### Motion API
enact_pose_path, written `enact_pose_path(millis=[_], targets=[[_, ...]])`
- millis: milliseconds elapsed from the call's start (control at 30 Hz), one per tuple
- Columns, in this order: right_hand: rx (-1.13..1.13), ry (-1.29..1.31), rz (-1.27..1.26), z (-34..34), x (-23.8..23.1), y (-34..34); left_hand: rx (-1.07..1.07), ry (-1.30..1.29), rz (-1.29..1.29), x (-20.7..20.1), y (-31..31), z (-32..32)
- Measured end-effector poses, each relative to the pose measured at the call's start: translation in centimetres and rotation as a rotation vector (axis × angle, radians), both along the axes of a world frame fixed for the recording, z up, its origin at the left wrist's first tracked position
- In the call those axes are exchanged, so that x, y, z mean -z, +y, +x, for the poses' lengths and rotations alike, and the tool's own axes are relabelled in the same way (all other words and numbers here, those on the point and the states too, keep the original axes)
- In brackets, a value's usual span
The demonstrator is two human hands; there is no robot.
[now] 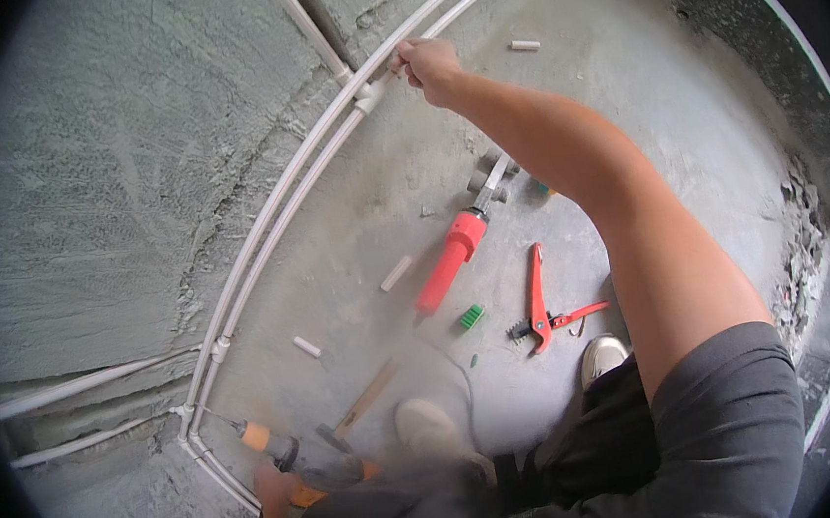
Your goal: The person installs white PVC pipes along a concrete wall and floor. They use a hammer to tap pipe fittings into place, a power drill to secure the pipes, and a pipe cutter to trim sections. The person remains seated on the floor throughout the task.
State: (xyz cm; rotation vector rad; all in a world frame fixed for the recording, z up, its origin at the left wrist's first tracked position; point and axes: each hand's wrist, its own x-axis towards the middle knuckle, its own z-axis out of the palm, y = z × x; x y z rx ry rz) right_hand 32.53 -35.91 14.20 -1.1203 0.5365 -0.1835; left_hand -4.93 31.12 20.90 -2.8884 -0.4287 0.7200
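Note:
My right hand [428, 65] is stretched out far along the wall, its fingers closed at the pair of white pipes [282, 184]. Just to its left, a white tee fitting [367, 95] joins the run. Low on the left, my left hand [275, 488] is wrapped round part of an orange and grey power drill [284, 448]. The drill's thin bit points toward a pipe joint [184, 411] near the wall. My leg and trousers hide part of the drill's body.
On the concrete floor lie a red pipe-welding tool [453, 261], red pipe cutters [540, 307], a hammer [364, 406], a green ribbed block [471, 317] and short white pipe pieces [397, 273]. Rubble [800, 235] lines the right wall. My shoes [603, 356] stand among the tools.

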Motion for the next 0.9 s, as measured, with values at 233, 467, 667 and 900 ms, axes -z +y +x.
enact_pose_path(millis=[233,467,667,900], targets=[[-0.194,-0.066,0.093,-1.2,0.2,-1.3,0.046,-0.113,0.067,-9.8,-14.8,-4.7],[-0.341,-0.044,0.038,-2.0,0.1,-2.6,0.062,-0.227,-0.074,-19.8,-26.3,-5.9],[-0.762,-0.175,-0.515,-11.4,-2.0,-0.7,0.091,-0.369,-0.157,-26.8,-35.1,-5.8],[-1.359,-0.591,-0.387,-39.8,0.3,0.9,0.129,-0.534,-0.299,-32.5,-42.8,-6.2]])
